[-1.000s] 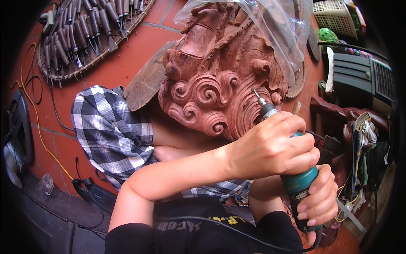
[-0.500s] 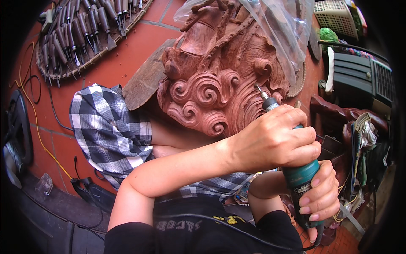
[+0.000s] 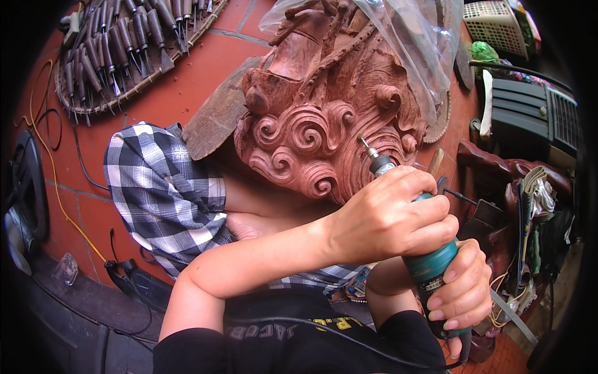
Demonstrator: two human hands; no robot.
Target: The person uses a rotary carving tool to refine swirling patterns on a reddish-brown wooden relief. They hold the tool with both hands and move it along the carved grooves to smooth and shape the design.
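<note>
A reddish-brown wood carving (image 3: 305, 131) with spiral curls stands in front of me, a clear plastic sheet (image 3: 411, 43) draped over its top. A teal rotary tool (image 3: 431, 268) points up at it, its metal bit (image 3: 367, 149) touching the carved curls on the right side. My left hand (image 3: 389, 218) reaches across from the lower left and is wrapped around the tool's front end. My right hand (image 3: 464, 287) grips the tool's lower body, fingers curled round it. A black cable (image 3: 349, 336) runs from the tool across my dark shirt.
A black-and-white checked cloth (image 3: 162, 187) covers my left knee. A round woven tray of several chisels (image 3: 112, 50) lies on the red tile floor (image 3: 187, 75) at top left. A yellow cord (image 3: 59, 193) runs down the left. A white basket (image 3: 495, 25) and a dark appliance (image 3: 536, 106) stand at right.
The tool's bit has shifted slightly left along the carved curls. Both hands keep the same grip on the tool.
</note>
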